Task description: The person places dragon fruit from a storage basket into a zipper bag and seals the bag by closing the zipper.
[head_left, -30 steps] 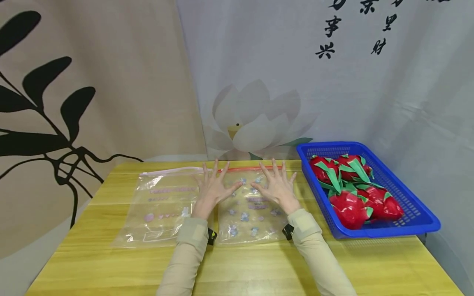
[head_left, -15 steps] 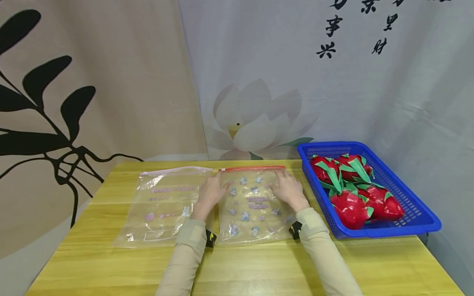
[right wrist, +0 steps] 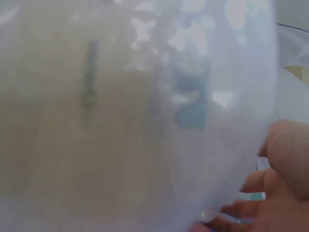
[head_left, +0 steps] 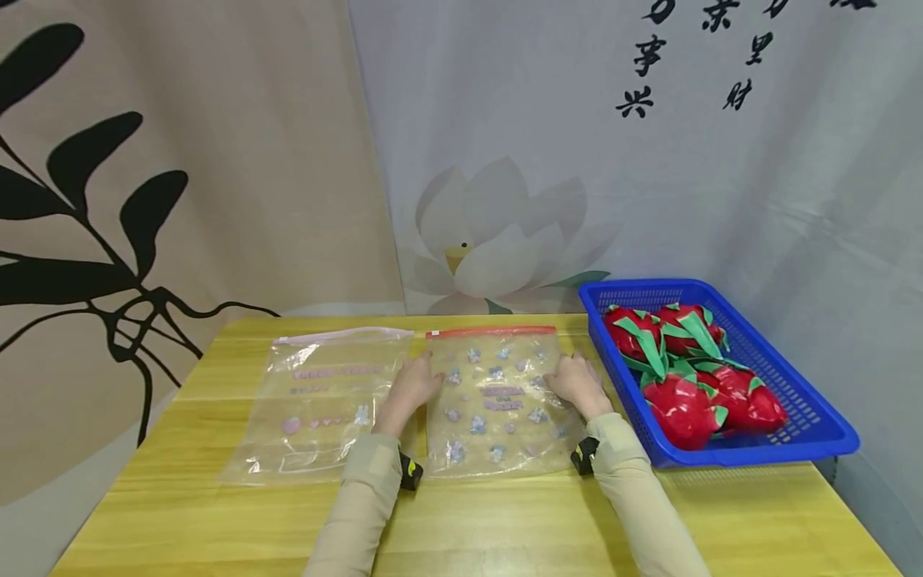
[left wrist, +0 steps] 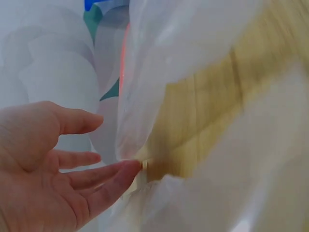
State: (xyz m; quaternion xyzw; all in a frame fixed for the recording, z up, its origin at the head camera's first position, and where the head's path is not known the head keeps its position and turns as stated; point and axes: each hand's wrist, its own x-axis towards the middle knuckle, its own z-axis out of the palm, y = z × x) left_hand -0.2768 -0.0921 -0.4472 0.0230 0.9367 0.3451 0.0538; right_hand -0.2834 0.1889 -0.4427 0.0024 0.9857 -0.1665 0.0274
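Note:
Two clear zip bags lie flat side by side on the wooden table. The right bag (head_left: 497, 377) has a red zip strip and blue and purple prints; the left bag (head_left: 317, 401) has a pale lilac strip. My left hand (head_left: 413, 386) is at the gap between them, by the red-zip bag's left edge. In the left wrist view, the left hand's fingertips (left wrist: 130, 169) touch the plastic edge, with the thumb apart. My right hand (head_left: 578, 383) is at that bag's right edge, fingers loosely bent (right wrist: 251, 208) against the plastic in the right wrist view.
A blue plastic basket (head_left: 764, 458) stands on the right of the table (head_left: 505, 529), holding several red dragon fruit (head_left: 685, 409) with green leaves. A printed cloth backdrop (head_left: 288, 160) hangs behind the table's back edge.
Both hands have come down from spread fingers over the red-zip bag's top and moved nearer along its sides. The right hand has shifted rightward; the bags and basket stay put.

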